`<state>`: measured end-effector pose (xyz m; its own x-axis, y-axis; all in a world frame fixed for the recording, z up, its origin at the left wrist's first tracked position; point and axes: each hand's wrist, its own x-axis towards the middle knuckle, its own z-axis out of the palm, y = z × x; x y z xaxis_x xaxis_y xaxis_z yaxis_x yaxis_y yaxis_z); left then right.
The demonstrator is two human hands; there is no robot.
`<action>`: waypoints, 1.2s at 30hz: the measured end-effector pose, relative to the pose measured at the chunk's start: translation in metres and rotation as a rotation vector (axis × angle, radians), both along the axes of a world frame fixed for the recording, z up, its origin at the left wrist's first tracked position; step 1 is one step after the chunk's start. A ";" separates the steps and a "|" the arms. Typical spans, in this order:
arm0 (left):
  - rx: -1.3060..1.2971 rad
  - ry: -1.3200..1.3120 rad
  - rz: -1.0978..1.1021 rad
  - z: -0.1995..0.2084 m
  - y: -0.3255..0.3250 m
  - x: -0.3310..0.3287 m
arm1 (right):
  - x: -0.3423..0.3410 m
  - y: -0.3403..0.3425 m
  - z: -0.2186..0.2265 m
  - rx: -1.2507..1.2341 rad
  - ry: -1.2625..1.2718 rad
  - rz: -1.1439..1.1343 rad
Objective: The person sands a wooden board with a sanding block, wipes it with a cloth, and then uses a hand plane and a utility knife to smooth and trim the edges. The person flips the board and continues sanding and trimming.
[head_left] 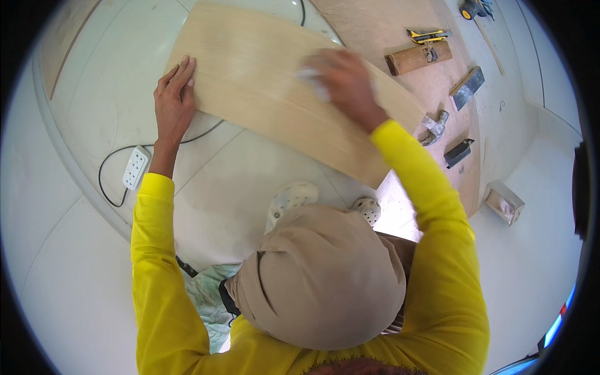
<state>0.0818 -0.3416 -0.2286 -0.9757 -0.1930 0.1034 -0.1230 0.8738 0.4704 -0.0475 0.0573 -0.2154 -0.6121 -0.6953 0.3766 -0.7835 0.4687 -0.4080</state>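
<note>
A long, pale wooden board (250, 69) lies slantwise in front of me, its surface smooth and light-grained. My left hand (175, 100) rests at the board's left edge, with fingers stretched out over it and nothing gripped. Over the right half of the board, my right hand (345, 84) is smeared by motion. Under its fingers shows a small white pad (315, 81), pressed to the board's face; the blur hides whether it is paper or cloth.
A larger sheet (369, 28) carries a yellow utility knife (428, 36), a wooden block (419, 58), a grey-faced block (467, 87), a hammer head (434, 127) and a dark tool (459, 153). A white power strip (135, 167) with black cord lies left. A metal box (504, 203) stands right.
</note>
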 end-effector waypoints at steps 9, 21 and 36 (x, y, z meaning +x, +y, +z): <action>0.110 0.033 0.072 -0.013 0.021 0.004 | -0.032 0.066 0.010 0.031 -0.020 -0.300; 0.072 0.063 0.146 -0.021 0.042 -0.003 | -0.111 -0.205 -0.040 0.020 -0.110 -0.286; -0.128 -0.033 0.327 -0.028 0.101 -0.017 | -0.081 0.007 0.016 0.177 -0.503 -0.298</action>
<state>0.0645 -0.2403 -0.2564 -0.8676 -0.4833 0.1166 -0.4194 0.8374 0.3505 -0.1285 0.0640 -0.1992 -0.8628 -0.4923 -0.1148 -0.3393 0.7324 -0.5903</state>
